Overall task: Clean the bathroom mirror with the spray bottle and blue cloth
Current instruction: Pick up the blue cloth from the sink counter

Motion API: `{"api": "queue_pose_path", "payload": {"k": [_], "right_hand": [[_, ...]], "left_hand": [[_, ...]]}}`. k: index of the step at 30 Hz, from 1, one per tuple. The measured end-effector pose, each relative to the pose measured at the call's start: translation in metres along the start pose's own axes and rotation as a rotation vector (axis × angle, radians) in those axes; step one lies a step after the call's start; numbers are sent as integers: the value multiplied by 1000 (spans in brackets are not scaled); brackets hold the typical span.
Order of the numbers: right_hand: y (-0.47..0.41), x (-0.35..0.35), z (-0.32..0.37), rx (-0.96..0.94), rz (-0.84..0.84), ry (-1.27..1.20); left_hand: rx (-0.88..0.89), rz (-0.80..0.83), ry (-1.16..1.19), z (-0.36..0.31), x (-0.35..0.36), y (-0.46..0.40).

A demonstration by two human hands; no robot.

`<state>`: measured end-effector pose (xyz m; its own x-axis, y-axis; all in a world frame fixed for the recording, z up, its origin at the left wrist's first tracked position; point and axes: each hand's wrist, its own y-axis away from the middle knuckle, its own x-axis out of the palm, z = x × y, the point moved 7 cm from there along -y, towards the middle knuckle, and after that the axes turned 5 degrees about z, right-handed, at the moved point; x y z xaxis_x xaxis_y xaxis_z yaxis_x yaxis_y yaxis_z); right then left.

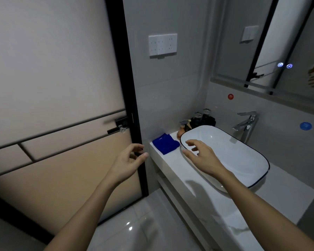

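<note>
Grey-tiled bathroom, white counter (172, 165) along the right wall, frosted door (53, 105) on my left. I count one basin (230, 151), one tap (246, 124), one blue cloth (165, 143), one spray bottle (184, 126) and two hands. I see the cloth lying folded at the counter's far end, just beside the basin rim. Behind it stands the bottle, partly hidden by the basin, so only its trigger head and amber shoulder show. Beside the bottle I make out a dark holder (203, 120) with glasses, too blurred for me to count.

My left hand (129, 162) hovers near the door frame, fingers loosely curled, thumb out, holding nothing. My right hand (199, 154) hovers over the basin's near rim, fingers spread and relaxed, touching nothing that I can see.

Upper right, the mirror (279, 42) is cut off by the frame edge; two small lit buttons (285, 65) glow on it.
</note>
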<state>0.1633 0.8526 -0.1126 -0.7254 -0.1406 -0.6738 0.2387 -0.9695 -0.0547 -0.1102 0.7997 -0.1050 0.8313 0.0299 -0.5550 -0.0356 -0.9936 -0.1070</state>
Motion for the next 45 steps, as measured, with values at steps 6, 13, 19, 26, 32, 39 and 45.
{"api": "queue_pose_path", "payload": {"k": [6, 13, 19, 26, 32, 39, 45], "right_hand": [[-68, 13, -32, 22, 56, -20], [-153, 40, -66, 53, 96, -28], [-227, 61, -81, 131, 85, -42], [-282, 90, -109, 287, 118, -30], [-309, 124, -133, 281, 189, -37], [-339, 182, -169, 236, 313, 81], [-366, 231, -204, 151, 361, 345]], "left_hand": [[-69, 22, 16, 37, 14, -55], [-95, 106, 35, 87, 31, -137], [-100, 199, 74, 121, 35, -219], [-175, 290, 86, 160, 51, -290], [-244, 306, 93, 200, 73, -319], [-499, 270, 251, 255, 107, -340], [-580, 225, 316, 291, 127, -341]]}}
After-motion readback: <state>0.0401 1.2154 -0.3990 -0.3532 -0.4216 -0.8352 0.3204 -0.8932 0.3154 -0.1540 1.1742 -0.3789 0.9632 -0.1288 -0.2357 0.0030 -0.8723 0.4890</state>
